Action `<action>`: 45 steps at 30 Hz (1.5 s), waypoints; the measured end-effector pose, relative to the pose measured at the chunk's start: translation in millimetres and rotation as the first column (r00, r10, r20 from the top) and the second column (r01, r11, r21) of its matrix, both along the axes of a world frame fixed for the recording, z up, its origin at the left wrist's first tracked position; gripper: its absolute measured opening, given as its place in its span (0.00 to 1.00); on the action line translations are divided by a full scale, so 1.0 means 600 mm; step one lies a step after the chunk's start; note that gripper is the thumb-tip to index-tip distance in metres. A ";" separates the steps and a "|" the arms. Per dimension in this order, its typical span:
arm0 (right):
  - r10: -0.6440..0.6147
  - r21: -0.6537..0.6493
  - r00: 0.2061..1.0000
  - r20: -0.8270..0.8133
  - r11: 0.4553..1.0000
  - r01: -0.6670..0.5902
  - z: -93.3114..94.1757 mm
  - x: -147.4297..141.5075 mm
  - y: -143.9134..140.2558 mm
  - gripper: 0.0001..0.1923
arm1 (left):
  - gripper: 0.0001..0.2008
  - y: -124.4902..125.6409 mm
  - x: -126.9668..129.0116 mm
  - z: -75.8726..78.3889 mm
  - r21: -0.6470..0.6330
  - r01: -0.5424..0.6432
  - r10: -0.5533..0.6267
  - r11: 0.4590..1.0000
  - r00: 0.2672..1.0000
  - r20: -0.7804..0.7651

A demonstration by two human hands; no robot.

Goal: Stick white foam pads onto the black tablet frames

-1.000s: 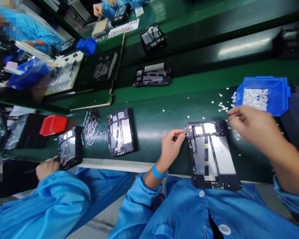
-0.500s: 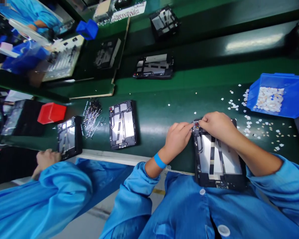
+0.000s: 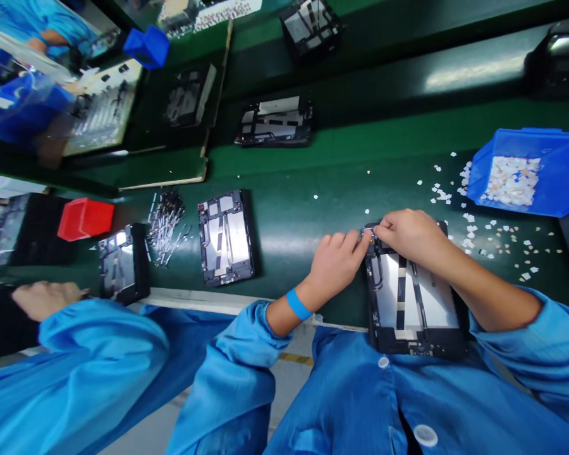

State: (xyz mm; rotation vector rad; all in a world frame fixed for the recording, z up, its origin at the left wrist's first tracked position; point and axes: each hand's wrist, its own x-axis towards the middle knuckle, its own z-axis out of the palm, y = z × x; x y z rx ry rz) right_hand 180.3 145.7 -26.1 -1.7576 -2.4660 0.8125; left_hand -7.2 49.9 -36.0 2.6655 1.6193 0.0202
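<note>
An opened tablet (image 3: 415,297), its inner parts and silver battery plates exposed, lies in front of me at the table's near edge. My left hand (image 3: 337,260), with a blue band at the wrist, grips its upper left corner; the fingers are bent and the forefinger tip rests on the corner. At the same corner my right hand (image 3: 411,235) is closed in a pinch, fingertips down against the tablet. Whatever lies between those fingertips is too small or hidden to name. The right hand and forearm cover part of the tablet's top edge and right side.
Small white pieces (image 3: 469,229) lie scattered right of the tablet, below a blue bin (image 3: 557,177) holding more. Leftward are another opened tablet (image 3: 226,237), a pile of thin strips (image 3: 165,227), a red bin (image 3: 86,218) and a co-worker's hand (image 3: 47,298) near a third tablet (image 3: 123,262).
My left forefinger has moved onto the tablet's corner, covering the small red part seen there before. The co-worker's hand has moved left, away from their tablet. The view has shifted slightly.
</note>
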 end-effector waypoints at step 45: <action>-0.488 -0.510 -0.385 -0.784 0.152 0.847 -0.018 0.459 -0.235 0.25 | 0.17 0.028 -0.017 0.045 0.168 0.144 -0.201 0.975 0.893 0.402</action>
